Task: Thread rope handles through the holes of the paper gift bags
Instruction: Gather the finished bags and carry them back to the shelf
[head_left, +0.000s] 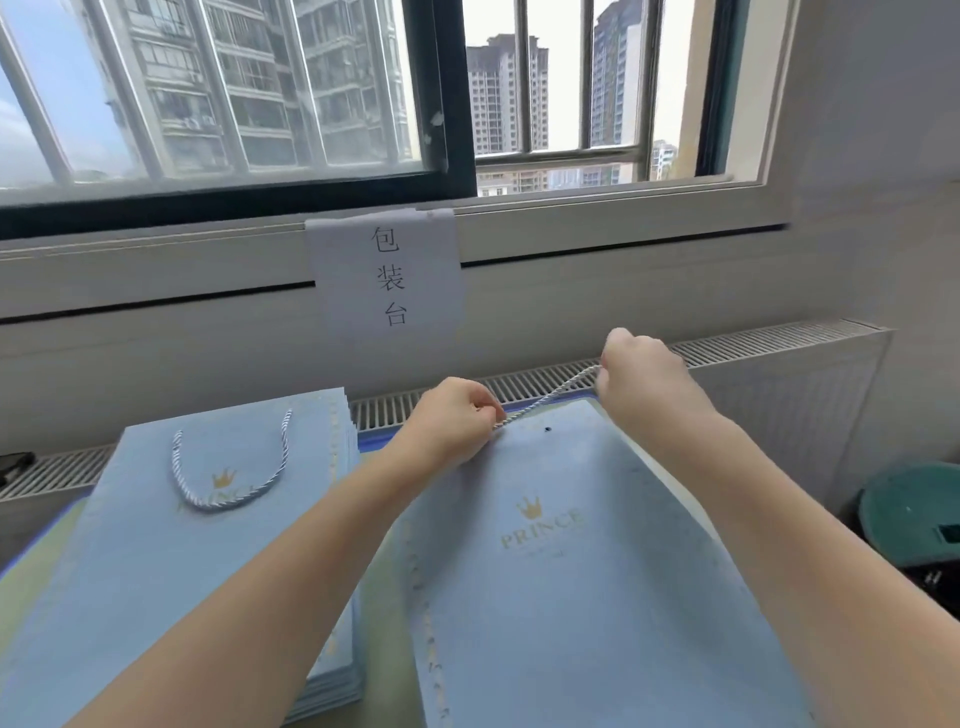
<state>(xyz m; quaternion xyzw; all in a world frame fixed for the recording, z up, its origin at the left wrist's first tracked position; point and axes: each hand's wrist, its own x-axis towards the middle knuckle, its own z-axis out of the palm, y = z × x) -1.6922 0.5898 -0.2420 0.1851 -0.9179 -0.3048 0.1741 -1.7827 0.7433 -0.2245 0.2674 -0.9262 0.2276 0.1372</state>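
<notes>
My left hand (460, 415) and right hand (641, 369) pinch a rope handle (550, 397) taut above the gift bag (571, 571); next, its free end likely enters the open hole (547, 429).

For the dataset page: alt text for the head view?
Two hands stretch a rope over a flat blue paper bag: left hand pinches one end near a hole, right hand grips the other. A stack of bags lies left, below a window.

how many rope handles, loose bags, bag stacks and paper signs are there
rope handles: 2, one on the stack's top bag, one held between the left hand and right hand
loose bags: 1
bag stacks: 1
paper signs: 1
total: 5
</notes>
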